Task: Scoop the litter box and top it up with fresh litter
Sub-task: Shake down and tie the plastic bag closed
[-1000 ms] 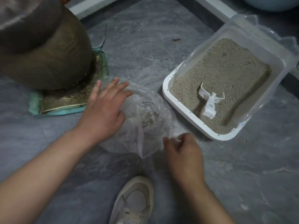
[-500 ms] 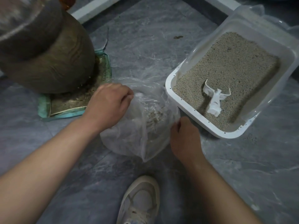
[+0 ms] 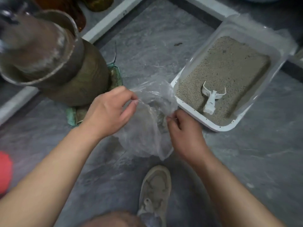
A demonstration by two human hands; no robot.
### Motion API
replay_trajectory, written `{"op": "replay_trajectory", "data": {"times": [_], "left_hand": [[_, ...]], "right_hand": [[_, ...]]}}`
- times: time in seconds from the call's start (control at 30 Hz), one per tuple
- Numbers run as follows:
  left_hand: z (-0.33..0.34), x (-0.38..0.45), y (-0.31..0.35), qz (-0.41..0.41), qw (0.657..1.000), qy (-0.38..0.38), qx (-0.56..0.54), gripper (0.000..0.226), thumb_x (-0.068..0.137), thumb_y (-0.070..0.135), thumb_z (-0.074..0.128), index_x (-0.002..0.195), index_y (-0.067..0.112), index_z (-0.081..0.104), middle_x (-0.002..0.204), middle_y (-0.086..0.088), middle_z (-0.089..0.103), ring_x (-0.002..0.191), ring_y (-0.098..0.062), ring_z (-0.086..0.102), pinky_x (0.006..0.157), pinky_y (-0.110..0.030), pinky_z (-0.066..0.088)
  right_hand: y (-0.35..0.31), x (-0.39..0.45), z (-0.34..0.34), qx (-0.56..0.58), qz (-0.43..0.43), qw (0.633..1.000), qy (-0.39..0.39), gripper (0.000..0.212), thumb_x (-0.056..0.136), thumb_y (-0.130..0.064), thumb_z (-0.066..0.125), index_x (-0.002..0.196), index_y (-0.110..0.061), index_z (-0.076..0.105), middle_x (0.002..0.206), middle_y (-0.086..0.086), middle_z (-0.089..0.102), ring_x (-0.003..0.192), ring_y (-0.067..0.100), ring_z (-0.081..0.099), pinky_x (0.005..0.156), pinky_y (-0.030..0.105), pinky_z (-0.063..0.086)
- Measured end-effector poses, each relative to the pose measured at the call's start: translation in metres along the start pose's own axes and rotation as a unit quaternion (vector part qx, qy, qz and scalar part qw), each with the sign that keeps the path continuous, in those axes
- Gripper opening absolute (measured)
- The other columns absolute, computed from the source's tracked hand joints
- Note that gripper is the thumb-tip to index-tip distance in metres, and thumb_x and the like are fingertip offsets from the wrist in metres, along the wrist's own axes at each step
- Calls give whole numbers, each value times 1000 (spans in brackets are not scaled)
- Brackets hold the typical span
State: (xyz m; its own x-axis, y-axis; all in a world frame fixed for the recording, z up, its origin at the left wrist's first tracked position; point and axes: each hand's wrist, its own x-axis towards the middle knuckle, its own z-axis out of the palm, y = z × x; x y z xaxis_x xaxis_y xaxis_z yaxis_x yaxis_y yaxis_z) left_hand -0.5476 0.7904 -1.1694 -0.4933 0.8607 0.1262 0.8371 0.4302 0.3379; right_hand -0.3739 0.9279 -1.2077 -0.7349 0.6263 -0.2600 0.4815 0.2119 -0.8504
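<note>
Left hand: we see our left hand [image 3: 108,112] at the centre of the frame, thumb and fingers pinched on the upper left edge of the clear plastic bag [image 3: 147,128].
Right hand: our right hand [image 3: 185,131] sits just right of centre, fingers closed on the bag's right edge.
Bag: it hangs crumpled between our two hands, above the grey floor [image 3: 246,161]; we make out some greyish clumps inside through the film.
Litter box: the white litter box [image 3: 218,127] lies at the right of the frame, just beside the bag, lined with clear plastic and filled with pale grey litter [image 3: 229,68].
Scoop: the white scoop [image 3: 211,99] rests in the litter near the box's lower edge, handle towards us.
Upper left: a large brown jar [image 3: 70,76] stands on a green tray [image 3: 71,115].
Bottom centre: our shoe [image 3: 155,189] is planted on the floor below the bag.
</note>
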Motion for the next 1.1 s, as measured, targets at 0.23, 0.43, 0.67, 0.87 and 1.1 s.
{"op": "replay_trajectory", "data": {"times": [0.23, 0.43, 0.67, 0.87, 1.1], "left_hand": [[-144, -8, 63, -10, 998, -67, -16, 18, 97, 33, 56, 99, 21, 69, 87, 5, 60, 81, -20, 61, 67, -34, 49], [-281, -17, 137, -20, 994, -77, -75, 17, 96, 33, 57, 98, 22, 70, 82, 8, 56, 76, -23, 60, 66, -40, 52], [-433, -35, 232, -24, 990, -51, -130, 21, 93, 36, 55, 101, 25, 71, 85, 9, 61, 79, -23, 62, 71, -40, 53], [-539, -73, 316, 8, 989, -42, -140, 11, 91, 29, 61, 98, 27, 70, 77, 17, 52, 73, -10, 52, 71, -34, 50], [-600, -97, 374, 50, 980, -39, -186, 5, 95, 32, 65, 96, 29, 69, 82, 17, 57, 74, -7, 54, 71, -30, 48]], "right_hand": [[-120, -62, -76, -39, 45, 998, -23, 26, 98, -20, 55, 74, -14, 47, 66, -4, 46, 66, 19, 43, 64, 37, 35], [-235, -137, -158, -69, 103, 992, -1, 26, 100, -19, 50, 76, -11, 45, 74, 2, 50, 75, 24, 45, 66, 38, 32], [-363, -255, -251, -77, 137, 987, 28, 31, 103, -24, 47, 75, -14, 38, 64, 1, 49, 67, 29, 43, 66, 43, 42], [-452, -357, -315, -59, 138, 987, 65, 28, 105, -27, 42, 80, -14, 47, 70, -3, 50, 69, 21, 44, 69, 38, 42], [-509, -419, -367, -55, 119, 983, 127, 29, 105, -31, 44, 90, -11, 58, 86, 1, 64, 85, 21, 57, 80, 39, 45]]}}
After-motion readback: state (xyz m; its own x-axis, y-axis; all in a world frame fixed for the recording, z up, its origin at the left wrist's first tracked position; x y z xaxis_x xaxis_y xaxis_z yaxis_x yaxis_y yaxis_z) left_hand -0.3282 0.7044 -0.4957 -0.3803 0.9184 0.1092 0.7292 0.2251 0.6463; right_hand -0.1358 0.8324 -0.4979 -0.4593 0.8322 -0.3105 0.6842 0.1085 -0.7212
